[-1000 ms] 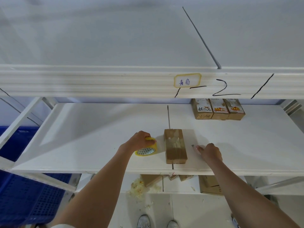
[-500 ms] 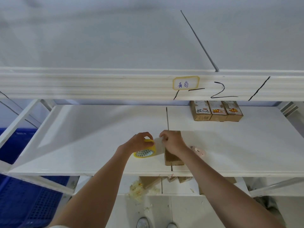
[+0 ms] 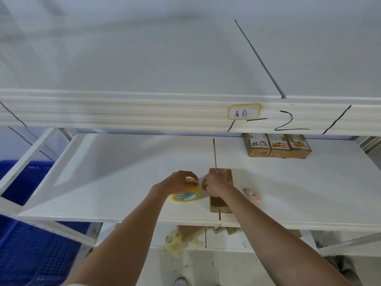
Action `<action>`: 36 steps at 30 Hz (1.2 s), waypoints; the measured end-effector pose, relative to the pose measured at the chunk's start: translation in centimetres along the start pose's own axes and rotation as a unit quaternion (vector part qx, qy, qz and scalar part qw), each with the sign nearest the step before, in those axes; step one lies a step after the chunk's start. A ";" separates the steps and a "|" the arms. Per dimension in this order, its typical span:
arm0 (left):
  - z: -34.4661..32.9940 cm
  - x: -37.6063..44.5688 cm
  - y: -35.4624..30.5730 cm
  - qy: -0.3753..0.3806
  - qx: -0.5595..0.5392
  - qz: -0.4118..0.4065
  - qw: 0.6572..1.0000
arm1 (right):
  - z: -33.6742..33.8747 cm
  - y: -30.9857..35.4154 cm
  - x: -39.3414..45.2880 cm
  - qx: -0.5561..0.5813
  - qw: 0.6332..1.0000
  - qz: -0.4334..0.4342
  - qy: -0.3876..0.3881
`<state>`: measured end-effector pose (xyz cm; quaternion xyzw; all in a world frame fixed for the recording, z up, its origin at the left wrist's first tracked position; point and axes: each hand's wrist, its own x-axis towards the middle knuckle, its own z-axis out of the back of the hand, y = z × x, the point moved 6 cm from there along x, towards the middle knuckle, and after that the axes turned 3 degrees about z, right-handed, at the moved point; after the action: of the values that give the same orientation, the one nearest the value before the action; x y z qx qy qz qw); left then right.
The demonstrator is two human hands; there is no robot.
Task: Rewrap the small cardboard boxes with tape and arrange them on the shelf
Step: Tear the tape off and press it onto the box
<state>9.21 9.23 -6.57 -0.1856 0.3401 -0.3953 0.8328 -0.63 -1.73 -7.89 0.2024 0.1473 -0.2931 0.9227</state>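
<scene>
A small brown cardboard box [image 3: 220, 204] lies lengthwise on the white shelf [image 3: 127, 168], near its front edge. My left hand [image 3: 179, 181] grips a yellow tape roll [image 3: 186, 196] just left of the box. My right hand [image 3: 214, 185] is over the box's left side, fingers curled and pinching at the roll's edge; the tape end itself is too small to make out. Three taped boxes [image 3: 277, 145] stand in a row at the back right of the shelf.
A small pink cutter [image 3: 253, 195] lies on the shelf right of the box. A blue plastic crate [image 3: 31, 254] stands at lower left. On the lower shelf sit more cardboard boxes [image 3: 191, 232] and a heap of crumpled tape scraps [image 3: 175, 242]. An upper shelf beam [image 3: 144, 110] overhangs.
My right hand left the pink cutter on the shelf and moved left over the box to the tape roll. My left hand kept hold of the roll.
</scene>
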 end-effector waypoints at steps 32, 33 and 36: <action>0.5 -0.8 1.1 0.036 -0.030 -0.005 0.999 | 1.5 2.6 -2.5 0.121 0.989 -0.074 -0.039; 0.4 -0.8 1.1 0.037 -0.031 -0.005 0.999 | 1.2 2.5 -2.4 0.134 0.987 -0.081 -0.031; 0.4 -0.8 1.2 0.034 -0.034 -0.006 0.999 | 0.3 2.0 -1.9 0.232 0.966 -0.111 -0.011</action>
<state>9.77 10.62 -6.61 -0.2026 0.3805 -0.3942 0.8116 -0.90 0.59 -6.31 0.3896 0.0867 -0.4224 0.8138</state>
